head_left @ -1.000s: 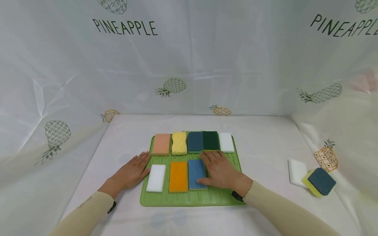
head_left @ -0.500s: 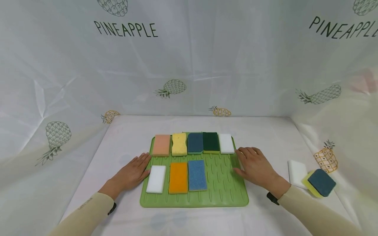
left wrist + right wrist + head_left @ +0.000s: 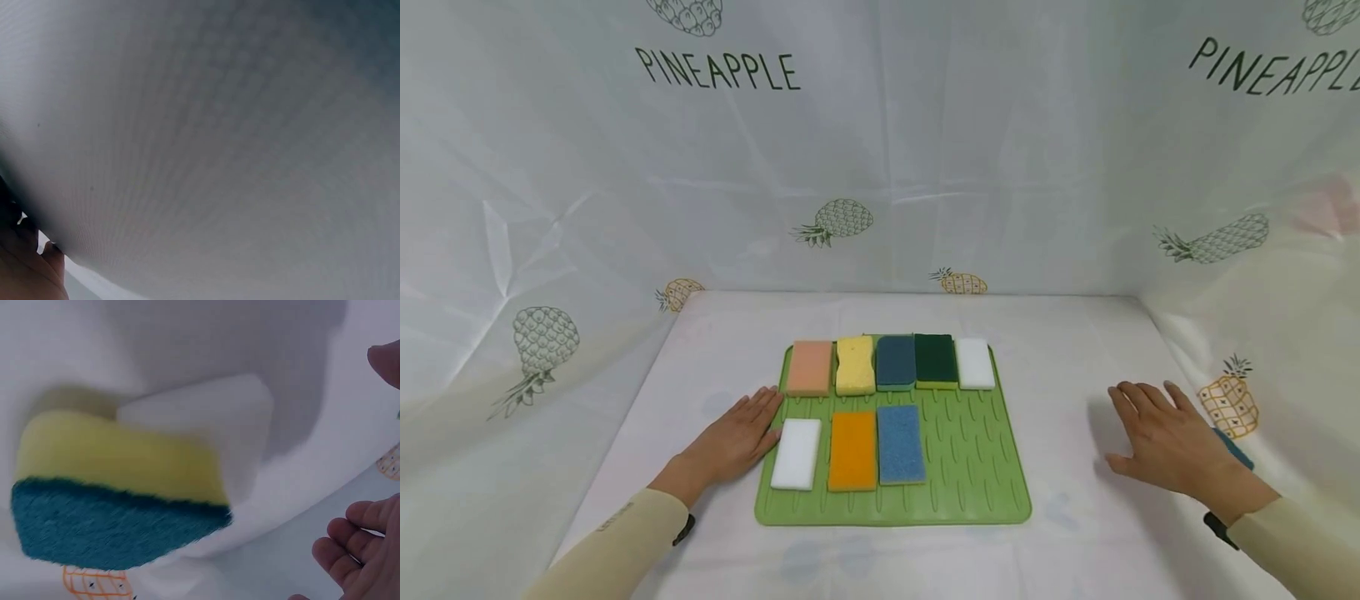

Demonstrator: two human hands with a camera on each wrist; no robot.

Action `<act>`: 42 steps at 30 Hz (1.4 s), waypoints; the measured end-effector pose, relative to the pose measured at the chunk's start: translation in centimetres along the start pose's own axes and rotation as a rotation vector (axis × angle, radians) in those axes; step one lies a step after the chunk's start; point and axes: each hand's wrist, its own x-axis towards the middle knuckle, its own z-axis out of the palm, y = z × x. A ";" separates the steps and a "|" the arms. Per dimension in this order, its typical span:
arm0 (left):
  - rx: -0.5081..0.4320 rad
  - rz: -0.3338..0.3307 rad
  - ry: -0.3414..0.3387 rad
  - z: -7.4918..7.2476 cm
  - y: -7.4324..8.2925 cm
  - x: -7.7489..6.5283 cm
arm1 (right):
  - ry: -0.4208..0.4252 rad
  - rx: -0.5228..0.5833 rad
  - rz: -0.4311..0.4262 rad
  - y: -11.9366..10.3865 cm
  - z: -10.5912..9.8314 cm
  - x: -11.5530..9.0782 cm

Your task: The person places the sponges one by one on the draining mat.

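Observation:
My left hand (image 3: 733, 437) lies flat at the left edge of a green ridged mat (image 3: 973, 467), its thumb close to a white sponge (image 3: 796, 454). Away to the right, my right hand (image 3: 1172, 446) hovers with fingers spread and nothing in its grasp. In the right wrist view, a yellow sponge with a teal scouring side (image 3: 119, 494) leans over a white sponge (image 3: 244, 412), both apart from the fingers. From the head, my right hand hides most of this pair. Beside the white sponge on the mat lie an orange sponge (image 3: 853, 450) and a blue sponge (image 3: 901, 446).
Along the mat's back edge runs a row: pink sponge (image 3: 810, 367), yellow notched sponge (image 3: 855, 365), dark blue sponge (image 3: 896, 362), dark green sponge (image 3: 936, 360) and white sponge (image 3: 975, 363). A pineapple-print curtain (image 3: 1000, 167) surrounds the white table (image 3: 1060, 350) at back and sides.
My right hand has left the blue sponge on the mat and swung right, past the mat's edge, to above the two sponges at the far right. My left hand has stayed put.

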 end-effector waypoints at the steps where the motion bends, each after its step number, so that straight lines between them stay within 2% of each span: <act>1: 0.003 0.000 -0.001 0.0 0.0 0.0 | -0.017 0.004 0.013 0.5 -0.1 -0.5; 6: 0.019 0.000 -0.011 0.0 -0.1 0.0 | -0.103 0.011 0.054 2.6 -0.1 -2.6; 12: 0.044 0.007 -0.025 -0.4 -0.1 0.1 | -0.256 0.018 0.113 4.0 0.5 -4.2; 18: 0.088 0.024 -0.042 -1.1 -0.1 0.1 | -0.332 0.061 0.176 5.0 1.1 -4.7; 24: 0.106 0.032 -0.049 -1.4 -0.1 0.2 | -0.408 0.164 0.221 5.7 1.6 -4.7; 31: 0.107 0.029 -0.041 -1.1 -0.2 0.3 | -0.359 0.207 0.225 5.5 1.8 -4.2; 39: 0.137 0.013 -0.053 -0.5 -0.6 0.7 | -0.316 0.243 0.246 4.4 1.8 -2.0; 42: 0.128 0.017 -0.045 -0.4 -0.7 0.7 | -0.274 0.238 0.245 4.1 2.2 -1.2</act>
